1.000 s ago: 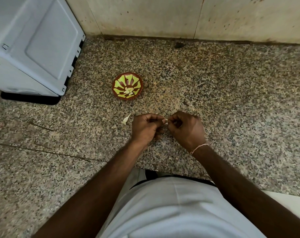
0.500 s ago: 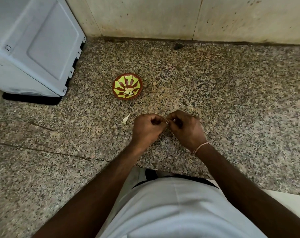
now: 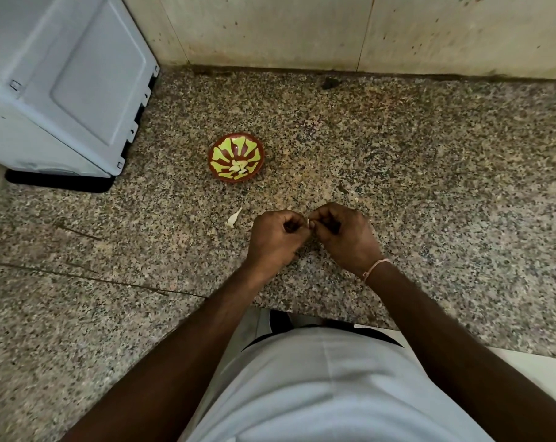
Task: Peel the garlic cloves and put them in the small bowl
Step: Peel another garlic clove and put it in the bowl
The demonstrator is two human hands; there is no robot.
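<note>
Speckled granite counter (image 3: 429,173) is filling the head view, backed by a stained tile wall (image 3: 302,30), with a grey appliance (image 3: 63,90) sitting at the far left corner. Both hands are working close together over the stone — the left hand (image 3: 275,239) and the right hand (image 3: 343,236) are each curling their fingertips round one garlic clove (image 3: 309,223), of which only a pale sliver is showing between them. It looks like peeling is under way on this one; how much skin is off I cannot tell.

Beyond the hands, well apart from them, the small bowl (image 3: 228,148) — red-brown with yellow-green petals — is already holding a few pale cloves (image 3: 240,165) at its bottom. Near the left hand, a white piece (image 3: 234,217) is lying on the counter; skin or clove, I cannot say. So some cloves are done, this one is pending, and no other unpeeled stock is plainly showing.
</note>
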